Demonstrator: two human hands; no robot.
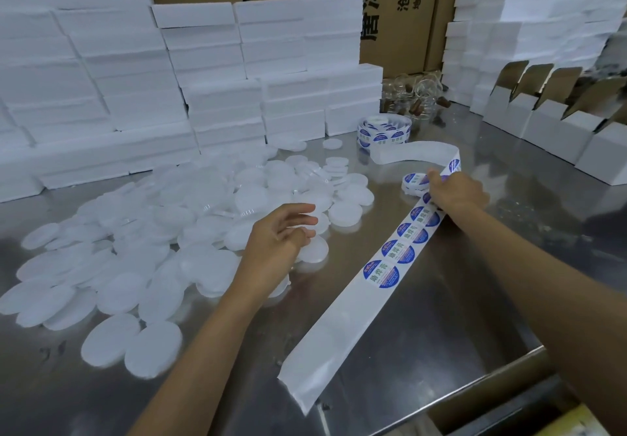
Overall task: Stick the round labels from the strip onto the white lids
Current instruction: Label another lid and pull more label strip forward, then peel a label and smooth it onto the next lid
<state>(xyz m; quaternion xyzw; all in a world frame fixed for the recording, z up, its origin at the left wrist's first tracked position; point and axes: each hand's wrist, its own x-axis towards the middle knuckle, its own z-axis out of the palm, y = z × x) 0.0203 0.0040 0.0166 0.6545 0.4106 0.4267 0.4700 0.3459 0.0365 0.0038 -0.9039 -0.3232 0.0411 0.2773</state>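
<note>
- Strip lay diagonally on the steel table, round labels on its far half.
- Right hand pinched the strip at its far end.
- Left hand hovered over the white lids, grip wide, holding nothing.
- Lids lay heaped left of the strip.

One head-worn wide view — looking forward and down, close over the steel table; edges perhaps distorted.

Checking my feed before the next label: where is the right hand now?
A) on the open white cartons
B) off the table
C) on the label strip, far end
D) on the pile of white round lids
C: the right hand grips the white backing strip of blue round labels at its far end.
</note>
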